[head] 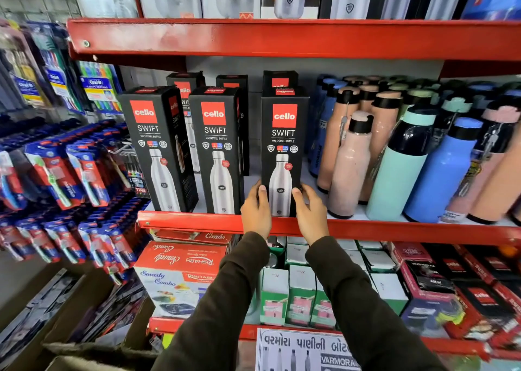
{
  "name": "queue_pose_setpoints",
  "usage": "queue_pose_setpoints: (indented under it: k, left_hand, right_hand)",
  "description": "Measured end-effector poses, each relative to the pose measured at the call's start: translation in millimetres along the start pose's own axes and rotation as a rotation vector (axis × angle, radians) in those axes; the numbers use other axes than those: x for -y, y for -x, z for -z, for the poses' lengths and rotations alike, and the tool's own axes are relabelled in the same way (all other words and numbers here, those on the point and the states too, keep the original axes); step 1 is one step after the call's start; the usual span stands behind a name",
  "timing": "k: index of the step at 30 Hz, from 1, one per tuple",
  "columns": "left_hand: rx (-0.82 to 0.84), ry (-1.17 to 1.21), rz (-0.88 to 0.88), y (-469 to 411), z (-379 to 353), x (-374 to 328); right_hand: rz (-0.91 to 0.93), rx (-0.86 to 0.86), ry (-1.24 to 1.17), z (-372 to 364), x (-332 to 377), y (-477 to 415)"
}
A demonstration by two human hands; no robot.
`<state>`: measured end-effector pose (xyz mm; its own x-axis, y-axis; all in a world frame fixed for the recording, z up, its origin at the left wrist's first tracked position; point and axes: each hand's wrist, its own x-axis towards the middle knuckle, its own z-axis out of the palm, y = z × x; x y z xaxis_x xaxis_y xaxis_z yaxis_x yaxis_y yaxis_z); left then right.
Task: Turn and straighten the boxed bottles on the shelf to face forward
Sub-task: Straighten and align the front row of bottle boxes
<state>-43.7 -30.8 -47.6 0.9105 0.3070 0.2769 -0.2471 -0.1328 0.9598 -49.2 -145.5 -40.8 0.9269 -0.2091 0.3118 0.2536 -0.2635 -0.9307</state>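
Both hands, left hand point(256, 211) and right hand point(310, 215), are gripping the mid-frame right box point(283, 147) with fingers closed around its base, squaring it forward; the angled left box point(158, 147) probably needs turning next.

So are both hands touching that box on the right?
Touching. The head view shows the left hand and right hand gripping the right box by its sides.
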Motion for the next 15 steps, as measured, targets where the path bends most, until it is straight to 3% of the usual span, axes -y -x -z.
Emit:
queue_pose_setpoints:
  k: [15]
  left_hand:
    - [0.094,-0.086,0.018,3.6,4.5,-8.4]
  right_hand:
    - [-0.023,0.07,0.135,-0.4,4.3,5.9]
